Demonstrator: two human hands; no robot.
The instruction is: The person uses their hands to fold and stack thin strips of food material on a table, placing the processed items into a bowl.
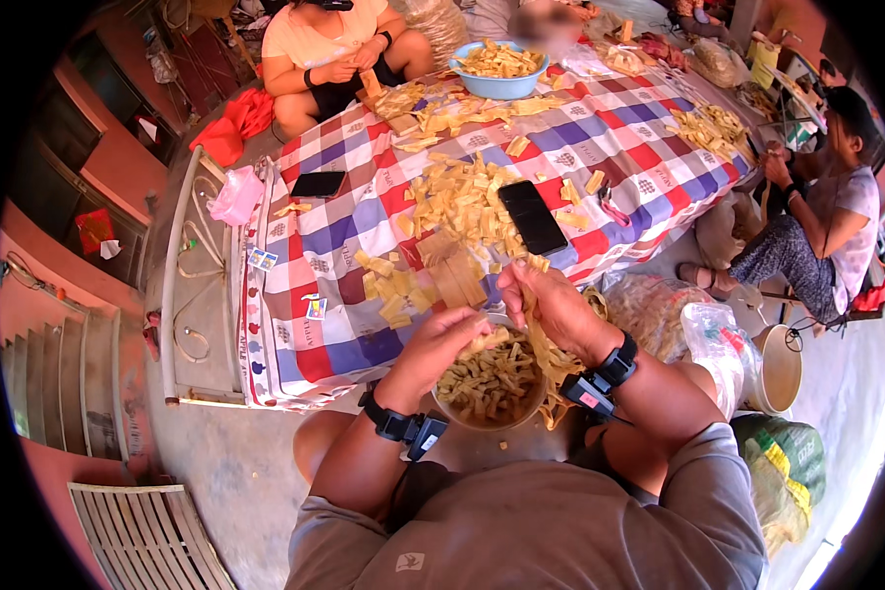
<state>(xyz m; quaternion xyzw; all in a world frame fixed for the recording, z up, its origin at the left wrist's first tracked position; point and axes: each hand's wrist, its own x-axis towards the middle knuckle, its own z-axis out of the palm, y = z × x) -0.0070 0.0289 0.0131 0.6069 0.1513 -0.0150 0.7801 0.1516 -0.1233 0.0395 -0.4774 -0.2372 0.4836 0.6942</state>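
My left hand (439, 345) pinches a short folded piece of pale-yellow, leaf-like strip (489, 340) above a round tub (491, 425). Many small folded pieces (487, 376) fill the tub, which stands between my legs. My right hand (560, 306) grips a long yellowish strip (535, 332) that hangs from the fingers over the tub's right side. More loose strips (558, 398) droop beside that rim. Just beyond my hands, a wooden block (456, 280) lies at the table's near edge, next to a heap of flat cut pieces (468, 199). What the material is, I cannot tell.
A checked cloth covers the table (339, 243). On it are a black phone (532, 217), another phone (318, 184), scissors (613, 206) and a blue basin (498, 87). One person (332, 51) sits across, another (818, 199) at right. Plastic bags (649, 310) and a bucket (778, 369) stand at my right.
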